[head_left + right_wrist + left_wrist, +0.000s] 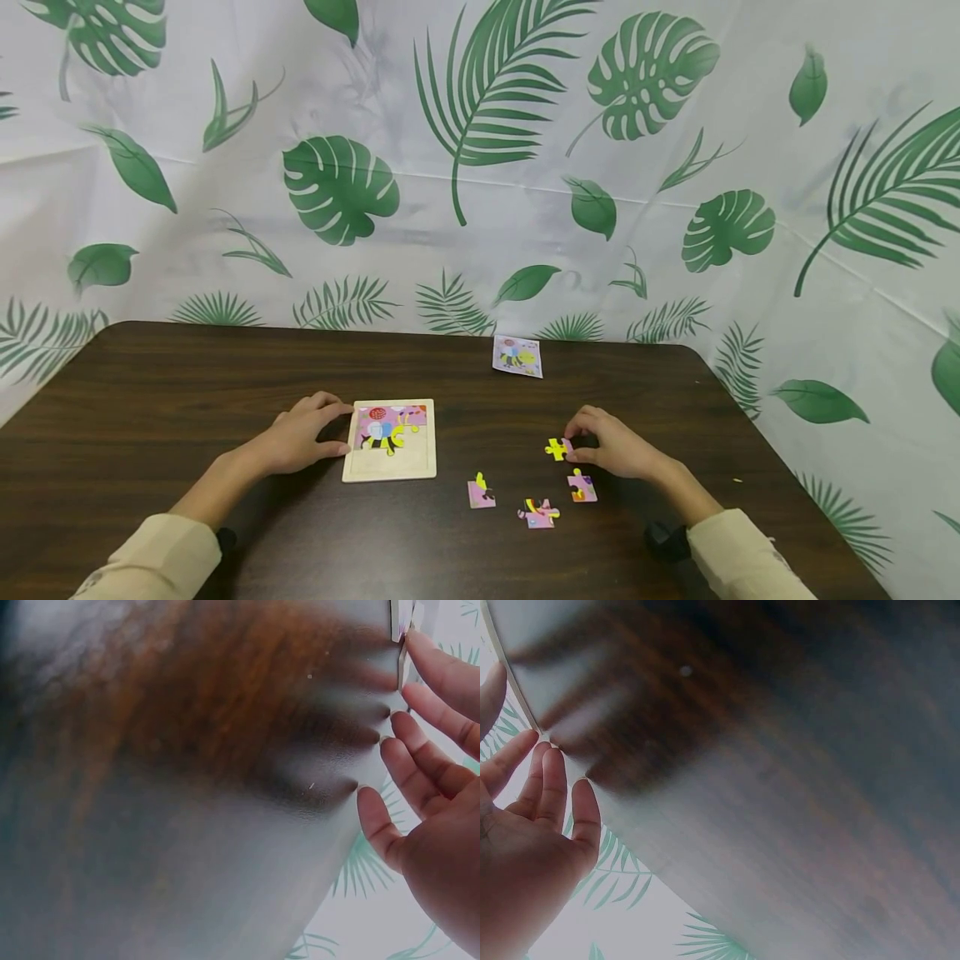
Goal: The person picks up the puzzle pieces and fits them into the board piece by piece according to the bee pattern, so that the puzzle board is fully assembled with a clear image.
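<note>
A square wooden puzzle tray (390, 465), partly filled with a bee picture, lies left of the middle of the table. My left hand (303, 437) rests at its left edge, thumb and fingers spread along the rim. To the right, my right hand (615, 442) pinches a yellow and pink puzzle piece (557, 449) between thumb and index finger, low over the tabletop. Its other fingertips come down to the table in the right wrist view. Nearer me lie three loose pieces: a pink and yellow one (481, 492), a multicoloured one (539, 514) and a pink and orange one (581, 487).
A small picture card (517, 356) with the bee design lies at the table's far edge. The dark wood table (225, 367) reaches back to a white cloth (465, 250) printed with green leaves.
</note>
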The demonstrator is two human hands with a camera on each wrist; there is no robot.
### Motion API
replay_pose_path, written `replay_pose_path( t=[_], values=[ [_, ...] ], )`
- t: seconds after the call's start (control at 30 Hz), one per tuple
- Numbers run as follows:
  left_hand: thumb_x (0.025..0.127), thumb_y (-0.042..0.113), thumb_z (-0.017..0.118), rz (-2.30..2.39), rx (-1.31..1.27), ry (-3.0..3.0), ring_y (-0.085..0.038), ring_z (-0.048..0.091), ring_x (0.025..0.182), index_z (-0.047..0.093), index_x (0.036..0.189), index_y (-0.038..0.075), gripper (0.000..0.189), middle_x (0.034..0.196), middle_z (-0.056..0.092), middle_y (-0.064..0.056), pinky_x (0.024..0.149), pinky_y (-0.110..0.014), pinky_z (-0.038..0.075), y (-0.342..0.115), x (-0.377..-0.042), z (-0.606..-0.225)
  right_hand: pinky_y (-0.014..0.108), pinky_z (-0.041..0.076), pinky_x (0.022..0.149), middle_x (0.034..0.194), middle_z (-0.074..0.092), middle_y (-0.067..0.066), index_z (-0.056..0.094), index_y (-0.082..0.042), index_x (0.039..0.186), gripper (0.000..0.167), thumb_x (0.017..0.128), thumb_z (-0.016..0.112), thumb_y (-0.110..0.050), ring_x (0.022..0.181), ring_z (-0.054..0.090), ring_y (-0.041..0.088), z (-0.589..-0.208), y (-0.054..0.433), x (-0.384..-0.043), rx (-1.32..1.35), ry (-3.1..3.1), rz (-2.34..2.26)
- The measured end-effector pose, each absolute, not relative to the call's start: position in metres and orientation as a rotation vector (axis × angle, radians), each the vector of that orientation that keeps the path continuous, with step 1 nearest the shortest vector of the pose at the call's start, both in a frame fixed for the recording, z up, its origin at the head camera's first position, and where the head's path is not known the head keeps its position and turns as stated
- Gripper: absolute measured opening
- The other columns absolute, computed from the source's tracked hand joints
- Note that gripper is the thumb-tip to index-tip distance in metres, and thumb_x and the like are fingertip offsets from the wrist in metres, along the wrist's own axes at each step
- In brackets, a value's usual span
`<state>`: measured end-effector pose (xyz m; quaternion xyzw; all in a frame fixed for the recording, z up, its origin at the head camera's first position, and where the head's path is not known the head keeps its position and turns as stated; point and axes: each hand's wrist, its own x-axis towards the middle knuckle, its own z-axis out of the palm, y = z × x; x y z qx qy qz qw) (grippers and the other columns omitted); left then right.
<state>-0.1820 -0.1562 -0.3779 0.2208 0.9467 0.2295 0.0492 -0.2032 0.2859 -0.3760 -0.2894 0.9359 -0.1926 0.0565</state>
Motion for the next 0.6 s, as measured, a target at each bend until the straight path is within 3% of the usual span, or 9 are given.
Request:
replay_pose_path(
  t=[0.6],
  values=[
    [0.080,0.027,0.070,0.681,0.661,2.887,-0.040,0.043,0.109,0.052,0.124,0.001,0.054,0.117,0.048,-0.020,0.082,-0.063,0.033,-0.1558,-0.1831,-0.3793,0.035,0.043,0.075,0.092,0.051,-0.001,0.058,-0.009,0.090,0.016,0.081,0.070,-0.016,0.083,0.049,0.017,-0.3713,0.2840,-0.2044,-0.916,2.845,-0.522]
  ],
)
